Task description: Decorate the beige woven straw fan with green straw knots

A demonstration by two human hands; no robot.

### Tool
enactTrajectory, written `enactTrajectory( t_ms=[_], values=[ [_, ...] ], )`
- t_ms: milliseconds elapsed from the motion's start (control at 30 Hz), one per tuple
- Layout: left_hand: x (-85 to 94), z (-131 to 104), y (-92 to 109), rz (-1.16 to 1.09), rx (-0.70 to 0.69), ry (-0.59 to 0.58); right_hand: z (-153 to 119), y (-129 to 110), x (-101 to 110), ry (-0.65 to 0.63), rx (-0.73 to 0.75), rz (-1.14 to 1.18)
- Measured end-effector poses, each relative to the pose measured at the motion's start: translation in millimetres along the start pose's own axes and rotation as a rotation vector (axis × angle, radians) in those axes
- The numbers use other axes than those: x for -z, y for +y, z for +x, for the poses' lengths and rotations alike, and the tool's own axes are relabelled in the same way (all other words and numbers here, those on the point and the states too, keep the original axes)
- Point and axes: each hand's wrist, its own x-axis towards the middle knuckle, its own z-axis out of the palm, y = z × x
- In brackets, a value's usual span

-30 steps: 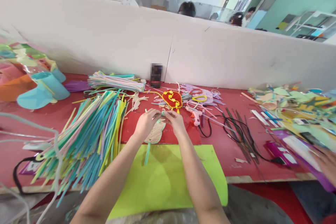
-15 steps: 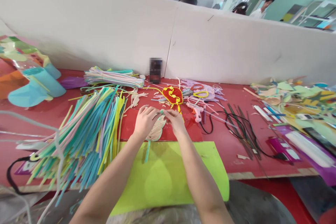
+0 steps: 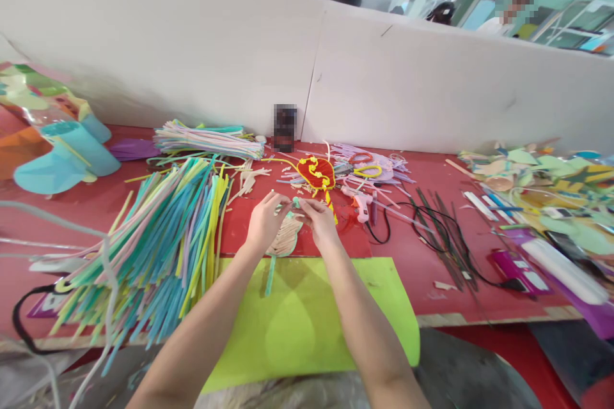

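My left hand (image 3: 267,217) and my right hand (image 3: 316,220) meet over a red board (image 3: 235,217). Between their fingertips is a small curled piece of mint-green pipe cleaner (image 3: 296,202), pinched from both sides. Just beneath lies a leaf-shaped piece (image 3: 284,236), cream inside with a mint-green outline and stem, partly covered by my hands. The stem reaches down over a lime-green sheet (image 3: 297,326). Beyond my hands rests a red shape with yellow twisted trim (image 3: 315,172).
A large bundle of pastel pipe cleaners (image 3: 163,249) spreads on the left, with another bundle (image 3: 206,140) behind. A pink glue gun (image 3: 361,203) with a black cable lies to the right. Paper cutouts (image 3: 542,179) pile up far right. A white partition (image 3: 407,89) closes off the back.
My left fingers have shifted and bent a little around the green pipe cleaner, and more of it shows. A person behind the partition has moved right.
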Motion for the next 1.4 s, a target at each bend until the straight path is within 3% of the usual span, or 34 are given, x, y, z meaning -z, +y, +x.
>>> enactTrajectory(
  t_ms=[333,633,900,1167,1400],
  values=[
    [2.4,3,-5,-0.023,0.012,-0.034,1,-5,6,-0.084,-0.026,-0.118],
    [6.3,1,-4,0.286,-0.191,-0.062,1,0,0,-0.024,0.021,-0.073],
    [13.3,3,-7,0.261,-0.249,-0.111,2,3,2,-0.018,0.018,-0.181],
    [19.7,7,-13,0.185,-0.276,-0.293,4,-12,16,-0.230,0.121,-0.439],
    [16.7,7,-18,0.186,-0.368,-0.391,8,-13,28,-0.299,0.224,-0.680]
  ],
)
